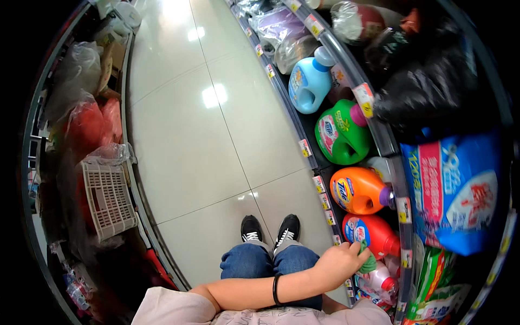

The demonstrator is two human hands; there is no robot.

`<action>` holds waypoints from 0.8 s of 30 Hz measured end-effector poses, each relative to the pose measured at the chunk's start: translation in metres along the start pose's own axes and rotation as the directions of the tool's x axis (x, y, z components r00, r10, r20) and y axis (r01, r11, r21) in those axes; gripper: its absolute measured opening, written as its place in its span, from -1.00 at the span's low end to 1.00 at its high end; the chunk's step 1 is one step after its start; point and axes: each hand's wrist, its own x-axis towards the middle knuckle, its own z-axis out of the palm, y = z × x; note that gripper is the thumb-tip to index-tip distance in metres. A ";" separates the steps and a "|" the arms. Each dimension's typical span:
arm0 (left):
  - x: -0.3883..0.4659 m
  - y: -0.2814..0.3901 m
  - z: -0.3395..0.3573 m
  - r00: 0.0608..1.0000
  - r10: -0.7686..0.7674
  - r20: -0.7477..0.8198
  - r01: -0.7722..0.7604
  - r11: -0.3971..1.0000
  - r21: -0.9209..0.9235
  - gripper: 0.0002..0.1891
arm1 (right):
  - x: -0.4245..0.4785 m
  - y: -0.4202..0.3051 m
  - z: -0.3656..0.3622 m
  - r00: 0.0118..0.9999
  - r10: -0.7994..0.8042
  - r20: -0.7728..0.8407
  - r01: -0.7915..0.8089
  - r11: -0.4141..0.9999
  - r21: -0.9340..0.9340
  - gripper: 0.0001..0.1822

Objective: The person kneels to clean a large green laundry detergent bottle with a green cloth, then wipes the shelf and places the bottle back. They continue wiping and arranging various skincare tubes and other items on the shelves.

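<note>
My left hand (343, 264) reaches across my body to the right-hand shelf, its fingers closed on a green cloth (368, 260). The cloth is beside the lower side of a red detergent bottle (367, 233); whether they touch is unclear. Above it on the same shelf lie an orange Tide bottle (353, 191), a green bottle with a pink cap (339, 134) and a light blue jug (308, 87). White-pink bottles with red caps (382, 280) are just below the cloth. My right hand is out of view; only a little of that arm shows beneath my left forearm.
Price tags line the shelf edges (293, 118). A large blue detergent bag (467, 195) and a black plastic bag (422, 85) fill the upper shelf at right. On the left, a shelf holds a white plastic basket (107, 199) and red bagged goods (85, 126). Tiled floor (187, 162) runs between.
</note>
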 end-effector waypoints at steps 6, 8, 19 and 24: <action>0.038 -0.044 -0.018 0.990 -0.140 -0.009 0.139 0.989 -0.048 -0.47 | -0.013 -0.009 -0.027 0.991 0.044 0.127 -0.040 0.999 -0.037 -0.61; 0.046 -0.051 -0.022 0.982 -0.189 0.013 0.189 0.978 -0.084 -0.48 | -0.020 -0.010 -0.033 0.987 0.051 0.154 -0.044 0.998 -0.043 -0.62; 0.049 -0.068 -0.019 0.903 -0.424 0.065 0.427 0.873 -0.236 -0.53 | -0.052 -0.004 -0.047 0.962 0.094 0.258 -0.062 0.990 -0.126 -0.65; 0.036 -0.076 -0.004 0.879 -0.469 0.084 0.476 0.860 -0.183 -0.50 | -0.069 0.001 -0.053 0.956 0.104 0.274 -0.050 0.979 -0.199 -0.67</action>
